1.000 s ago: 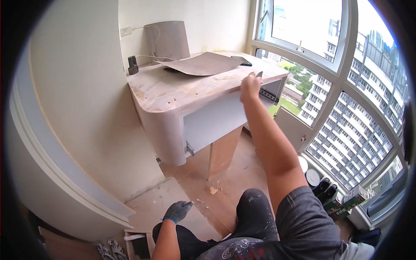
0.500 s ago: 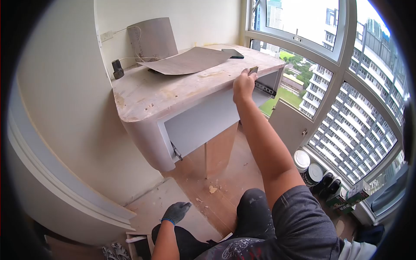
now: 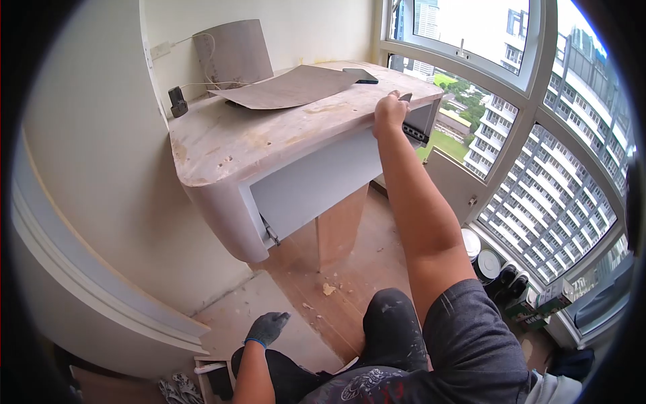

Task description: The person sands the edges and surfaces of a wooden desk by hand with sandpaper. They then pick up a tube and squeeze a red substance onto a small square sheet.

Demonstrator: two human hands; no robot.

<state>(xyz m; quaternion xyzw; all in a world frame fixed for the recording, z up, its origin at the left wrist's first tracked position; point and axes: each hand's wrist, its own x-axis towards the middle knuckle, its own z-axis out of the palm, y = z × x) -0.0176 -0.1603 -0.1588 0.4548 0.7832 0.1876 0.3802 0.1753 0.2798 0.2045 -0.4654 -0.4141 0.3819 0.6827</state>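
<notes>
- Desk: stands against the wall ahead of the person; its top is stained and pitted, its near left corner rounded.
- Flat piece: small and thin, at the desk's front edge towards the window end. Contact with the edge cannot be confirmed.
- Right hand: bare, closed, pinching the flat piece between thumb and fingers; arm fully extended.
- Change noted: over the last half second the right hand has shifted slightly towards the desk's window end, and the flat piece shows less of its face. The spot being attended to therefore lies nearer that end.
- Left hand: in a grey glove, low on the near side of the desk, close to the person's leg. Fingers lie near one another; whether the palm encloses anything cannot be told.
- Curved sheet: on the desk top, edges raised; a dark flat device lies just beside its window-side end.
- Second sheet: upright at the desk's back, by the wall.
- Black block: at the desk's back left.
- Metal rail: under the desk's left end.
- Wooden support: below the desk; debris on the floor nearby.
- Tubs: right of the desk, below the windows.
</notes>
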